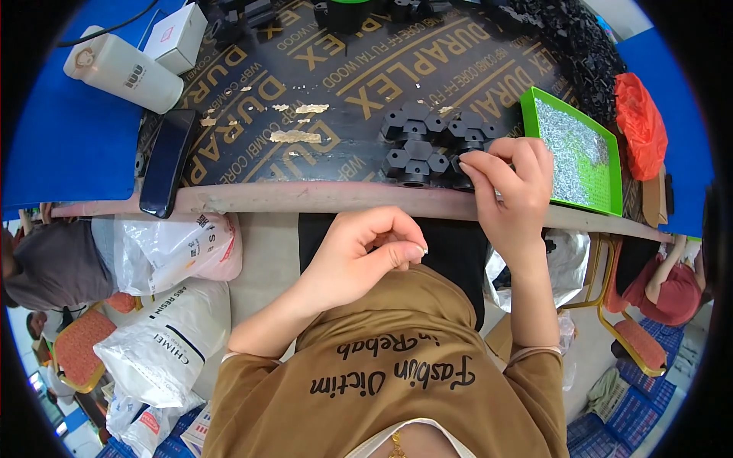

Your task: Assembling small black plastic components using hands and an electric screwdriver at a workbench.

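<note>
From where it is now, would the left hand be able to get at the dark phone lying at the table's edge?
Probably yes. The left hand hovers below the table edge, pinched shut, and nothing lies between it and the phone, which overhangs that edge to its left.

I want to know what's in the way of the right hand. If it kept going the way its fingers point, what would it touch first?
The right hand points left along the table edge. Its fingertips already sit at the cluster of black hexagonal parts, so those come first, though depth is hard to judge.
</note>
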Available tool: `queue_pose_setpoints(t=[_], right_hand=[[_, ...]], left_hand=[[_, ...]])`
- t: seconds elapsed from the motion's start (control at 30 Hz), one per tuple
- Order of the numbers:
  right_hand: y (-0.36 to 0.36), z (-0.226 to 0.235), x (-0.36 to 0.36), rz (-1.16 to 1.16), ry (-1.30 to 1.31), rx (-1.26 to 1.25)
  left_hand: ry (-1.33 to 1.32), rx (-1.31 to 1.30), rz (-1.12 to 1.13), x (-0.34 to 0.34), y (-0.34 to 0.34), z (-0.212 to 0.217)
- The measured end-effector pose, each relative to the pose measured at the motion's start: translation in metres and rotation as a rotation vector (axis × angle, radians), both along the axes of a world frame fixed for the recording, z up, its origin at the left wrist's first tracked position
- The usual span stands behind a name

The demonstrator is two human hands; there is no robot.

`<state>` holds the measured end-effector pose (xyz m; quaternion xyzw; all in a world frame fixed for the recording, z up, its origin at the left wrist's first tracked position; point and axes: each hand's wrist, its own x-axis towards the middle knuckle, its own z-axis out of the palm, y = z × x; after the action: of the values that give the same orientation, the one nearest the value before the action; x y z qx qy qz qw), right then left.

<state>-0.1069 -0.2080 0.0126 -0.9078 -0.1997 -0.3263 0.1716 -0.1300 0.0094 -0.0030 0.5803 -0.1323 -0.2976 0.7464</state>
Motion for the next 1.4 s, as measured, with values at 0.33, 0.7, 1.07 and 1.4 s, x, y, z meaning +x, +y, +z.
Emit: queue_pose_setpoints(t=[0.33,0.7,1.07,1.4], right_hand=[[0.003,0.003,-0.001,0.015,-0.007,-0.143],[0.003,0.014,0.000,0.032,0.127,-0.199],[0.023,0.018,-0.036,0.394,0.278,0.410],[0.017,0.001,0.002,0.039,0.004,0.128]], left_hand=[[0.178,-0.281,-0.009,0.002,-0.005,-0.003],[0.231,-0.323,-0.019,0.001,-0.013,-0.004],[0.203,-0.338,0.057,-0.001,-0.018,-0.007],[-1.020,0.389,0.525,0.019,-0.006,-0.008]])
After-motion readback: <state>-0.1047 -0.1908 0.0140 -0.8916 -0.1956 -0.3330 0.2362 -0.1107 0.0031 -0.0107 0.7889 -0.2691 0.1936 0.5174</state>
